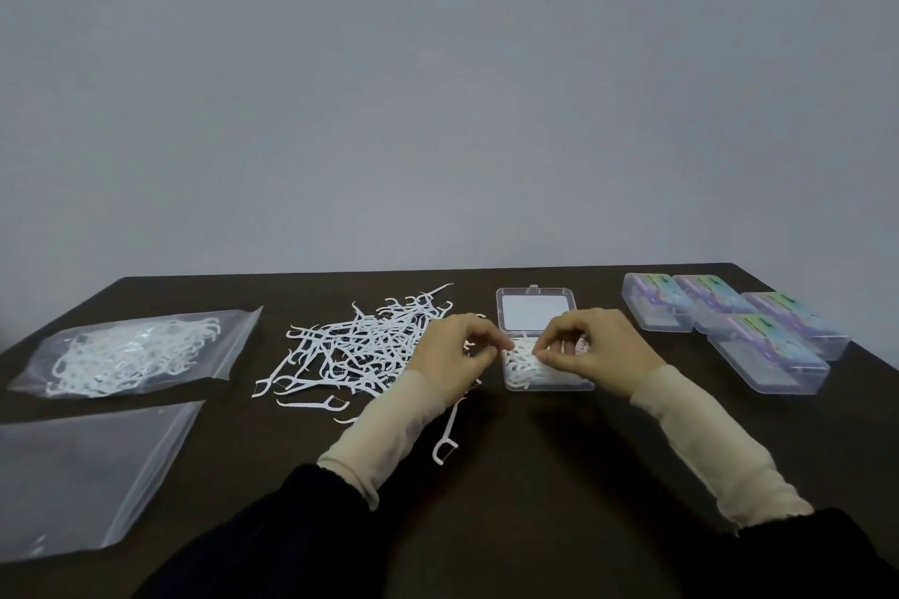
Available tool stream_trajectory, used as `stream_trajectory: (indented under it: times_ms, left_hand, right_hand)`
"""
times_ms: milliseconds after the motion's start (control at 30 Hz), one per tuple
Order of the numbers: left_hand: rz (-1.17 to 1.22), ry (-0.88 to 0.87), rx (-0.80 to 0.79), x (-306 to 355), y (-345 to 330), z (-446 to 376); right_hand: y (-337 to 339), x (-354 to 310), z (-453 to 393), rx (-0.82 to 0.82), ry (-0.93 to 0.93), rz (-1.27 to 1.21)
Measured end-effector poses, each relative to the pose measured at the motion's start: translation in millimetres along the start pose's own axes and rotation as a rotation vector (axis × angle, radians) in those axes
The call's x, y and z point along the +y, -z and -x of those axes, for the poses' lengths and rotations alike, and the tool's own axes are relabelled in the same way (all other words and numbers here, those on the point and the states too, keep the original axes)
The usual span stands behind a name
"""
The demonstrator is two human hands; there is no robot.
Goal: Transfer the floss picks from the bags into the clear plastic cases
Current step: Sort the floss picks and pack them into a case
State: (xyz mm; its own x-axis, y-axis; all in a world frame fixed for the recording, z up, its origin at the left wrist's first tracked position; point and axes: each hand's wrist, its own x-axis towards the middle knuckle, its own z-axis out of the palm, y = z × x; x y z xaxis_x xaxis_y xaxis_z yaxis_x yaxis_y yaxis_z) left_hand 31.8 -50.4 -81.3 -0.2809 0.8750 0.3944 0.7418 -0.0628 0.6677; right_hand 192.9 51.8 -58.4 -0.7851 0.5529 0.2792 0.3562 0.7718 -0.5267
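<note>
a: what could go wrong here?

b: the open case (pixel 545 367) looks nearly full of floss picks. if the hands push more in, some could pop out over the low wall and fall on the bench (pixel 535 477). the lid (pixel 535 312) might not close then.

a: anything else?

b: the left sleeve (pixel 389 423) lies right by the loose pile of picks (pixel 360 345). if that arm slides, it could drag picks along. one lone pick (pixel 445 445) lies just beside the sleeve, close to the near side of the bench, and could get knocked away.

a: what are the hands doing?

b: the left hand (pixel 457 350) and the right hand (pixel 593 348) are close together over the case. both have curled fingers. the right hand looks like it pinches some picks at the top of the case. the left hand's fingertips are at the left edge of the case, but i cannot tell if it holds a pick.

a: where is everything else?

b: the pile is just left of the left hand. further left lies a bag with picks (pixel 131 355) still in it, and nearer lies an empty bag (pixel 82 477). four closed cases (pixel 739 331) sit to the right of the right hand, well apart from it.
</note>
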Motion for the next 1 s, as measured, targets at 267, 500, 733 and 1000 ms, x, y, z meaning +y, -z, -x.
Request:
stream_trajectory:
  times_ms: [267,500,733,1000]
  left_hand:
    - [-0.324,0.171,-0.210,-40,103,29]
    - [-0.602,0.276,-0.347,-65,143,60]
    - [-0.454,0.234,-0.246,-63,130,64]
    - [-0.430,0.222,-0.165,-63,107,51]
  right_hand:
    - [-29,-42,-15,-0.204,0.151,0.131]
    - [-44,-65,-33,-0.423,0.208,0.389]
    - [-60,-72,-38,-0.327,0.288,0.509]
    - [-70,-75,-56,-0.362,0.106,0.522]
